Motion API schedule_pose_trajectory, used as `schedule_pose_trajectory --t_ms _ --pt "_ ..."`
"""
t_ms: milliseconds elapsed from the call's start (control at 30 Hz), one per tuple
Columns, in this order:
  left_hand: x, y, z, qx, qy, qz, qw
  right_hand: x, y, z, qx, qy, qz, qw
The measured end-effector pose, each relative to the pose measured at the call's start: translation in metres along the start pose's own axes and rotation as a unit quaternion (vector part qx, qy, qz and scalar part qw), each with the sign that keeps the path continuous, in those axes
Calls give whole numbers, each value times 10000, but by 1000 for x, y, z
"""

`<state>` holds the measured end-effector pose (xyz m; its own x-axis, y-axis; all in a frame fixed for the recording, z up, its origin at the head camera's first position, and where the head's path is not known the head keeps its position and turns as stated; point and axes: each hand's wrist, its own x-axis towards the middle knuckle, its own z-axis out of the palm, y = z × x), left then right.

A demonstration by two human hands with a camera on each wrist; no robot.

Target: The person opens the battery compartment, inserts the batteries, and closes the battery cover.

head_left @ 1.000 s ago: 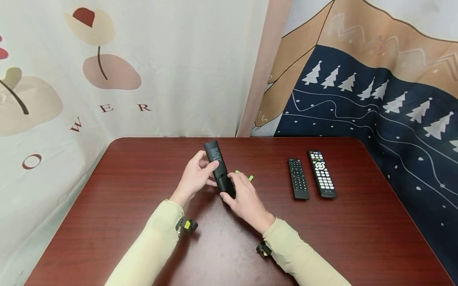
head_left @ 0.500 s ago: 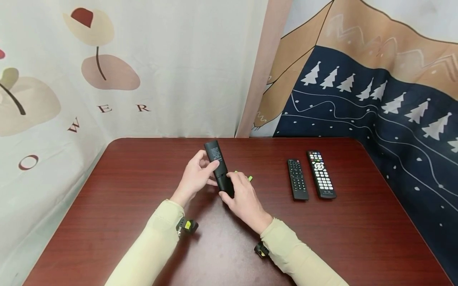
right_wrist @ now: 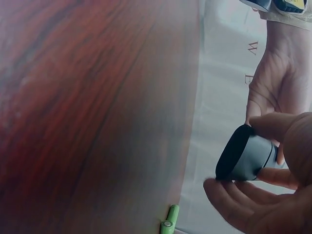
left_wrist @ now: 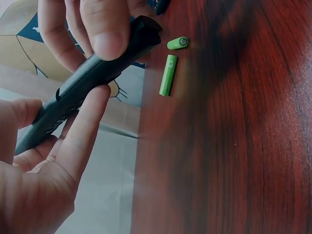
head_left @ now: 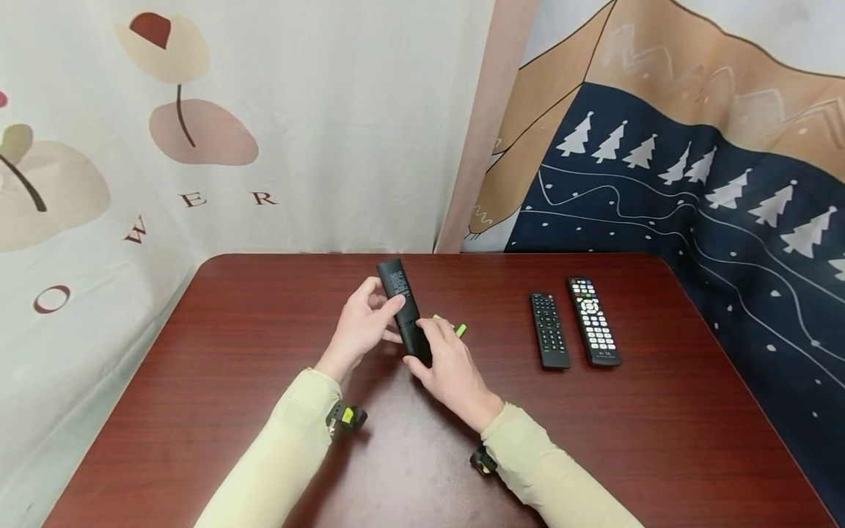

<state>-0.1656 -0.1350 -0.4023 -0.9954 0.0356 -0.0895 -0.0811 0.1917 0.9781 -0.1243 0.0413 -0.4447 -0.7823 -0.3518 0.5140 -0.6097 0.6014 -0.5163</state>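
Observation:
A black remote control (head_left: 398, 284) is tilted over the table, its printed back facing up. My left hand (head_left: 356, 328) grips its upper part, thumb on the back and fingers behind. My right hand (head_left: 452, 367) holds the lower end, where the battery cover (head_left: 414, 339) lies, with thumb and fingers at its sides. A seam crosses the back just above that cover. In the left wrist view, my right thumb (left_wrist: 108, 45) presses close to the end. Two green batteries (left_wrist: 168, 75) lie on the table beyond; my right hand partly hides them in the head view.
Two more remotes, a smaller black one (head_left: 549, 330) and a longer one with white buttons (head_left: 593, 323), lie button side up on the right of the dark red wooden table (head_left: 264, 308). A patterned curtain (head_left: 343, 132) hangs behind the far edge.
The gap across the back of the remote control has narrowed to a thin seam as my right hand moved slightly up and left with the cover. My left hand has stayed nearly still.

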Motion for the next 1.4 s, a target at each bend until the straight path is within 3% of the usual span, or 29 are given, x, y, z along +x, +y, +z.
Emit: schedule_pose_trajectory --t_ms 333,733,1400 --pt "0 -2 -3 14 29 22 10000 -1 3 -5 178 -576 -114 9981" --pt "1 -1 -4 -48 -5 20 10000 0 5 -4 6 -396 -465 9981" --pt "2 -2 0 -16 -20 1 10000 -2 5 -7 12 -416 -390 9984"
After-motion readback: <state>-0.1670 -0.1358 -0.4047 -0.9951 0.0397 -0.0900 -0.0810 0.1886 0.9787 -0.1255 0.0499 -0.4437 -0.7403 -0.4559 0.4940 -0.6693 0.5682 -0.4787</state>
